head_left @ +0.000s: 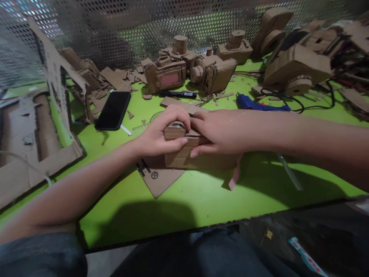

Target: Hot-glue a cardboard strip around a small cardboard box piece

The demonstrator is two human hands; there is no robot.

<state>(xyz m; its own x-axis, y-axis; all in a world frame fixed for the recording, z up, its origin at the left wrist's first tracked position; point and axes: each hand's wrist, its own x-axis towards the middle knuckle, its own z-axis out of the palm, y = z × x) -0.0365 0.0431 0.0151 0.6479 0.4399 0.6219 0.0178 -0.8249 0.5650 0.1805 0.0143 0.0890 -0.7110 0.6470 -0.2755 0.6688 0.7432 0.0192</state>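
Note:
A small cardboard box (198,158) sits on the green tabletop in front of me. My left hand (160,132) wraps around its left end, thumb on the front and fingers curled over a raised, rounded cardboard block (174,133). Across the top lies my right hand (211,132), its thumb against the front face and its fingers pressing along the upper edge. The fingers partly hide the box's top. Under the left end is a flat cardboard piece (161,179) with printed letters. A pink strip (235,177) hangs out by the right end.
Several cardboard camera models (170,75) stand along the back, by a black marker (178,94). A blue glue gun (259,104) with its cable lies right of them. A phone (113,110), cardboard scraps and a large cut cardboard frame (43,157) occupy the left.

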